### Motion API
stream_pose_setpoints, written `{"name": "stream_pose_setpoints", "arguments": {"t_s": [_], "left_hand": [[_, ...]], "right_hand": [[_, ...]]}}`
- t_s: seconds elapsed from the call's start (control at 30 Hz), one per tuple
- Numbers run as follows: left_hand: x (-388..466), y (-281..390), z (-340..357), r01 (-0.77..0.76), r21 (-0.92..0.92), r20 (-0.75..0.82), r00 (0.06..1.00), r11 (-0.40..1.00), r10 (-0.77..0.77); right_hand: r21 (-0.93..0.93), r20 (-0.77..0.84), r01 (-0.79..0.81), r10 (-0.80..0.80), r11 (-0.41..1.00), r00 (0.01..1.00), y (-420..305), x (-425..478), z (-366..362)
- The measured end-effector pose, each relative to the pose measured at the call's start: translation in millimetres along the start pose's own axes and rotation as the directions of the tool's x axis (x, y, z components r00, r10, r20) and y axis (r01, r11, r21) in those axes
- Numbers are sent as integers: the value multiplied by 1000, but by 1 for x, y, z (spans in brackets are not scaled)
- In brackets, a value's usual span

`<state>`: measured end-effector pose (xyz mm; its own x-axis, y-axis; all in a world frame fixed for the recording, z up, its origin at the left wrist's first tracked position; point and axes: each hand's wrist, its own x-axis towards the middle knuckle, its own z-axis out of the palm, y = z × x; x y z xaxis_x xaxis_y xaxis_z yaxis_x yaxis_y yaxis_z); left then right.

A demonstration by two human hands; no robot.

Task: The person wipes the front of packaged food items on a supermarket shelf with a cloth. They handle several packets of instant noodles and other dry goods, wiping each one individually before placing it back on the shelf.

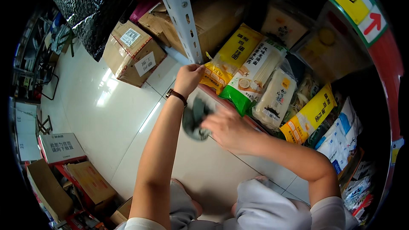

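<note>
My left hand [188, 77], with a dark-strapped watch on its wrist, pinches the near left end of a yellow noodle packet [239, 48] on a low shelf. Just below, blurred by motion, my right hand [228, 129] grips a dark grey-green cloth [195, 118] in front of the shelf edge. Beside the yellow packet lies a green and white noodle packet [258, 67]. To its right are a clear-wrapped white food pack [276, 97] and another yellow noodle packet [310, 116].
A white perforated metal post [183, 16] rises at the shelf corner. Left of it, a taped cardboard box [132, 54] stands on the tiled floor [134, 111]. Black bubble wrap [86, 9] hangs upper left. Open cartons [91, 179] crowd the lower left; blue-white packs [342, 140] lie right.
</note>
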<state>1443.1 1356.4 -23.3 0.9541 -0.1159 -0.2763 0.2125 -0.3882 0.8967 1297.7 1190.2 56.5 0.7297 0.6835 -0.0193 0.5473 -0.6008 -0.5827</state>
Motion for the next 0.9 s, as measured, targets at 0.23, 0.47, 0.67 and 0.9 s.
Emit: {"name": "stream_pose_setpoints", "arguments": {"t_s": [0.23, 0.47, 0.67, 0.9], "left_hand": [[-5, 60, 36, -67, 513, -14, 996, 856, 87], [32, 60, 48, -54, 484, 186, 982, 873, -42], [28, 66, 54, -229, 334, 208, 964, 914, 166], [16, 92, 44, -318, 332, 176, 946, 888, 273]], "right_hand": [[946, 315, -323, 319, -29, 894, -1, -76, -16], [936, 306, -178, 448, -305, 840, -2, -125, -12], [946, 273, -144, 471, -290, 839, -7, -142, -19], [937, 217, -47, 473, -346, 854, -11, -143, -27]]}}
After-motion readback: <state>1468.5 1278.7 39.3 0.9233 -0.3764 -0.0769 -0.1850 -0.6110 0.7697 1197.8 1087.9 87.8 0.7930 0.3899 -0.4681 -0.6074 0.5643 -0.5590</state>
